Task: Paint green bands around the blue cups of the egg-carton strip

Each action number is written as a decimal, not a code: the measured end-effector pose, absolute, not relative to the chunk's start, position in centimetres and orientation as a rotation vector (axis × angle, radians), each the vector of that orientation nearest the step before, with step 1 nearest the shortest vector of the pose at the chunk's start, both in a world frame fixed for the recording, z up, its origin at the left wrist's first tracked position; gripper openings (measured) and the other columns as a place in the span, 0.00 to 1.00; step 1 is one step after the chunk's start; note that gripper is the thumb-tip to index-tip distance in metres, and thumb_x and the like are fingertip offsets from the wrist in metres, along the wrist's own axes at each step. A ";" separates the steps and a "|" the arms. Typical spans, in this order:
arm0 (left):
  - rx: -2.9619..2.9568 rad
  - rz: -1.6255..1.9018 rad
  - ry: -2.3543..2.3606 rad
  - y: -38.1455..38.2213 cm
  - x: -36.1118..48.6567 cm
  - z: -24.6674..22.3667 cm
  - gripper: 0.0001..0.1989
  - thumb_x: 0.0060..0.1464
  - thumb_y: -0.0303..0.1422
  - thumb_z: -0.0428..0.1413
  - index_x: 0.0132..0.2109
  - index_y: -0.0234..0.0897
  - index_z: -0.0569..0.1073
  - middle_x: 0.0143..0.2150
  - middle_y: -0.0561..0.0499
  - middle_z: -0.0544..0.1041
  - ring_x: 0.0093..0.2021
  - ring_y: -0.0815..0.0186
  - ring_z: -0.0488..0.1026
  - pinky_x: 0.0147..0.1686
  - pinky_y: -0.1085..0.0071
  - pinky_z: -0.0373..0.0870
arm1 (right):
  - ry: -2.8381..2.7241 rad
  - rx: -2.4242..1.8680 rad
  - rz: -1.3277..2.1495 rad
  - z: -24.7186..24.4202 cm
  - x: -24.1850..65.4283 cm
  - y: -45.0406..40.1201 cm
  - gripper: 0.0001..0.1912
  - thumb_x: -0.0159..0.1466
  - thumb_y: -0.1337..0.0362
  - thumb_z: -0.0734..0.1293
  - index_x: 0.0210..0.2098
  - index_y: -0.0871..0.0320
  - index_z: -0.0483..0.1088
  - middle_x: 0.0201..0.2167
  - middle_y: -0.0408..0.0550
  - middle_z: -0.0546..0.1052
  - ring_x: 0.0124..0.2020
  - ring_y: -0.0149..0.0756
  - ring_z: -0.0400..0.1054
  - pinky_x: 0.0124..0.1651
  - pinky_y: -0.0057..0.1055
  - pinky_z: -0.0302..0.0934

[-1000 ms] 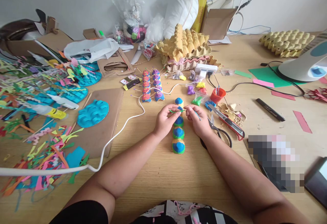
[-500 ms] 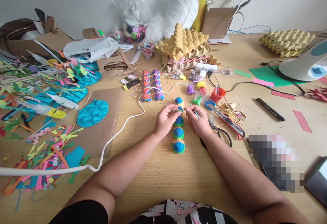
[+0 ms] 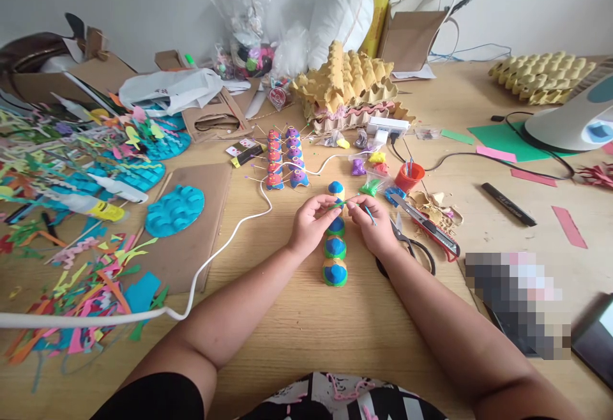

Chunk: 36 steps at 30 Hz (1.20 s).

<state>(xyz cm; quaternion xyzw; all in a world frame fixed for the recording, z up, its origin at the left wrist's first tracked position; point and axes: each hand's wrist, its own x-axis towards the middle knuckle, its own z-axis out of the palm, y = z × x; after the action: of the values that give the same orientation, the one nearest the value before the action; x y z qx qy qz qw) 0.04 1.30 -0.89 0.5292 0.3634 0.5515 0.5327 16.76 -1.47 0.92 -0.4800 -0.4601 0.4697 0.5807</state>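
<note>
My left hand is closed in a pinch on a small strip of green clay. Close beside it, my right hand pinches a thin blue stick, whose one end sticks out past the fingers. The stick's other end, toward the green clay, is too small to make out. Below both hands runs a row of egg-carton cups coated in blue and green, with bare tan patches; the hands cover part of it.
Scissors and a red utility knife lie right of my right hand. Behind are a red cup, bags of coloured clay and two decorated egg-carton strips. A white cable crosses the left side, near paper scraps.
Both hands keep nearly the same place and the same pinch. The view has shifted very slightly.
</note>
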 end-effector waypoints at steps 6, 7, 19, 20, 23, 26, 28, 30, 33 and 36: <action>1.337 1.297 0.934 1.3 -0.2 -1.1 0.13 0.59 0.38 0.70 0.50 0.41 0.87 0.47 0.47 0.89 0.47 0.64 0.84 0.52 0.67 0.78 | -1.073 -1.130 1.106 1.0 16.9 -1.5 0.24 0.59 0.40 0.80 0.35 0.53 0.78 0.28 0.39 0.73 0.30 0.31 0.61 0.39 0.32 0.60; 1.348 1.300 0.943 1.4 -0.3 -1.1 0.12 0.60 0.38 0.70 0.49 0.41 0.87 0.47 0.47 0.89 0.47 0.63 0.84 0.52 0.67 0.78 | -1.073 -1.128 1.111 1.0 16.9 -1.5 0.24 0.60 0.40 0.80 0.35 0.53 0.78 0.28 0.39 0.73 0.30 0.31 0.61 0.39 0.32 0.60; 1.471 1.352 0.941 1.4 -0.4 -0.8 0.12 0.65 0.42 0.66 0.48 0.41 0.88 0.48 0.45 0.88 0.50 0.61 0.85 0.56 0.63 0.80 | -1.140 -1.125 1.094 1.4 16.7 -1.6 0.23 0.59 0.40 0.81 0.34 0.53 0.78 0.30 0.41 0.76 0.33 0.32 0.66 0.44 0.33 0.65; 1.480 1.349 0.937 1.4 -0.5 -0.7 0.13 0.67 0.43 0.65 0.48 0.41 0.88 0.48 0.45 0.88 0.50 0.61 0.85 0.56 0.63 0.81 | -1.144 -1.126 1.089 1.5 16.7 -1.7 0.23 0.60 0.40 0.81 0.34 0.53 0.78 0.30 0.40 0.76 0.32 0.32 0.65 0.44 0.33 0.65; 1.439 1.342 0.918 1.3 -0.5 -0.6 0.15 0.68 0.46 0.64 0.49 0.41 0.87 0.48 0.45 0.88 0.48 0.61 0.85 0.54 0.64 0.82 | -1.159 -1.139 1.076 1.6 16.7 -1.8 0.24 0.61 0.39 0.80 0.32 0.53 0.76 0.29 0.40 0.75 0.31 0.31 0.62 0.42 0.34 0.64; 1.360 1.334 0.904 1.3 -0.3 -0.8 0.19 0.65 0.50 0.65 0.49 0.41 0.86 0.48 0.45 0.88 0.47 0.61 0.86 0.52 0.63 0.83 | -1.168 -1.159 1.059 1.6 16.7 -1.7 0.26 0.62 0.37 0.78 0.31 0.53 0.75 0.28 0.40 0.74 0.29 0.31 0.60 0.42 0.34 0.62; 1.334 1.323 0.911 1.3 -0.3 -0.9 0.20 0.63 0.51 0.68 0.49 0.41 0.86 0.48 0.45 0.89 0.47 0.60 0.86 0.53 0.62 0.82 | -1.172 -1.168 1.052 1.5 16.7 -1.7 0.27 0.62 0.37 0.77 0.30 0.53 0.74 0.27 0.39 0.73 0.29 0.31 0.60 0.42 0.34 0.61; 1.329 1.309 0.926 1.3 -0.2 -1.0 0.19 0.60 0.48 0.71 0.50 0.41 0.86 0.49 0.45 0.89 0.47 0.61 0.85 0.54 0.63 0.81 | -1.171 -1.177 1.048 1.4 16.7 -1.7 0.27 0.62 0.36 0.77 0.30 0.53 0.74 0.27 0.39 0.72 0.29 0.31 0.59 0.41 0.34 0.60; 1.325 1.296 0.939 1.2 -0.3 -0.9 0.17 0.58 0.44 0.72 0.50 0.40 0.87 0.49 0.45 0.89 0.47 0.62 0.84 0.55 0.63 0.80 | -1.159 -1.189 1.054 1.3 16.7 -1.6 0.29 0.62 0.34 0.76 0.29 0.53 0.73 0.27 0.40 0.72 0.29 0.32 0.59 0.40 0.34 0.59; 1.313 1.310 0.933 1.3 -0.3 -0.7 0.16 0.59 0.45 0.71 0.48 0.40 0.87 0.47 0.45 0.89 0.46 0.62 0.85 0.53 0.64 0.81 | -1.143 -1.188 1.065 1.2 16.8 -1.6 0.29 0.61 0.33 0.77 0.29 0.53 0.73 0.27 0.40 0.72 0.30 0.32 0.60 0.39 0.34 0.58</action>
<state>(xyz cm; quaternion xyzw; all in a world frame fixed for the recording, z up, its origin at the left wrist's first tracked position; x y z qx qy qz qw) -0.30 1.26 -0.73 0.5447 0.3872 0.5435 0.5079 16.79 -1.59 1.16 -0.5030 -0.4841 0.4512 0.5559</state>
